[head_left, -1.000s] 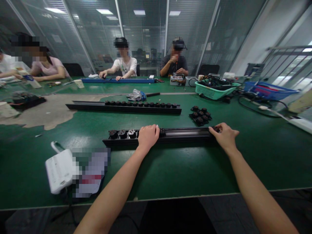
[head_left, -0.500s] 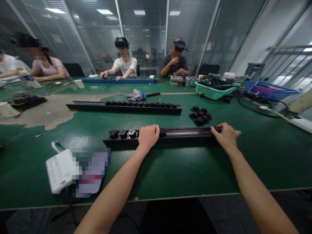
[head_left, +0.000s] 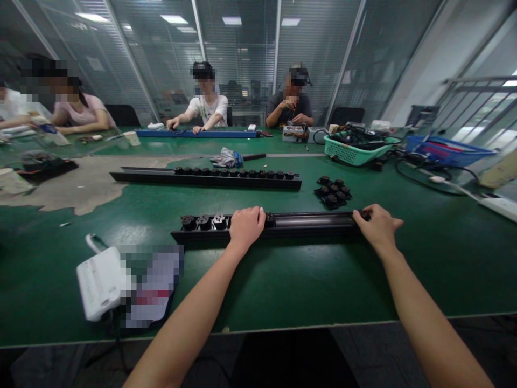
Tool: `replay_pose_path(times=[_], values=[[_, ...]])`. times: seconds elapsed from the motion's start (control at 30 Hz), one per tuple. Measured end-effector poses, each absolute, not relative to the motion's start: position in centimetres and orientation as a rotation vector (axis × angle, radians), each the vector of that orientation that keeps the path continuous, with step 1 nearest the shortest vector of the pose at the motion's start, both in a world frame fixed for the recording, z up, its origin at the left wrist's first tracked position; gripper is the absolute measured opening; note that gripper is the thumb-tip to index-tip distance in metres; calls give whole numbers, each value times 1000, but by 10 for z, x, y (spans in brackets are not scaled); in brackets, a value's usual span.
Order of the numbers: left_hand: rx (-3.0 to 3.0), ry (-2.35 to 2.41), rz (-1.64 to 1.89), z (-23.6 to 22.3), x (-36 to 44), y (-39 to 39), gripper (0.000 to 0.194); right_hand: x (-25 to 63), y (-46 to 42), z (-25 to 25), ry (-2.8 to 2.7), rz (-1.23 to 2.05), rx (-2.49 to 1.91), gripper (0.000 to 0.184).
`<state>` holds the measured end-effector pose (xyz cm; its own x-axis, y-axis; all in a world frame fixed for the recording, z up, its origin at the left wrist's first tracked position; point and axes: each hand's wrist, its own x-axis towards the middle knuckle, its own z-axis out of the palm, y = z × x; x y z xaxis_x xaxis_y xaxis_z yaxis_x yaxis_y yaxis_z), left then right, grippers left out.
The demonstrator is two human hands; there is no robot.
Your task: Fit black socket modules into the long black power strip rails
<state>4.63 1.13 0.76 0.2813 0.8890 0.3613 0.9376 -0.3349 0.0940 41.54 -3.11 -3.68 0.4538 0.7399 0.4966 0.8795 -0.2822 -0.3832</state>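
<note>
A long black metal channel [head_left: 311,231] lies crosswise on the green table in front of me. Black round socket modules [head_left: 204,222] sit in its left part, and its middle stretch shows bare smooth metal. My left hand [head_left: 247,227] is closed over the channel, covering some of the modules. At the right end of the channel, my right hand [head_left: 377,226] pinches a black socket module [head_left: 365,215], mostly hidden by the fingers. Beyond that hand lies a loose cluster of similar modules [head_left: 333,193].
Farther back lies a second black channel [head_left: 202,180] with a row of modules. Gloves [head_left: 226,158], a green basket [head_left: 355,151] of cables and a blue basket [head_left: 448,151] lie beyond. A white box-shaped device [head_left: 103,283] is at front left. Several people sit around the table.
My right hand has slid slightly rightward along the channel with the module. My left hand has stayed in place on the channel.
</note>
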Motion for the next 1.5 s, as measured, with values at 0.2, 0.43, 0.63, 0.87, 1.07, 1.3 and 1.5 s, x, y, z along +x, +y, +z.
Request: replay_pose_path(times=[0.2,0.43,0.63,0.87,1.07,1.3,1.5], values=[[-2423,-1727,-553,7,46,12,48,415,-31,-36,-1329,-293,-2099,33],[-2405,-1733,-538,8,46,11,47,417,-32,-36,-1318,-299,-2112,31],[-2410,-1713,-559,7,45,12,48,420,-31,-37,-1305,-296,-2125,32],[-2409,-1744,-536,7,46,12,47,418,-33,-35,-1288,-300,-2133,34],[-2413,-1713,-557,7,46,12,48,420,-32,-36,-1276,-291,-2147,33],[-2424,-1711,-569,7,46,12,48,426,-31,-40,-1267,-287,-2181,34],[-2416,-1718,-548,8,46,11,47,427,-31,-40,-1262,-293,-2193,34]])
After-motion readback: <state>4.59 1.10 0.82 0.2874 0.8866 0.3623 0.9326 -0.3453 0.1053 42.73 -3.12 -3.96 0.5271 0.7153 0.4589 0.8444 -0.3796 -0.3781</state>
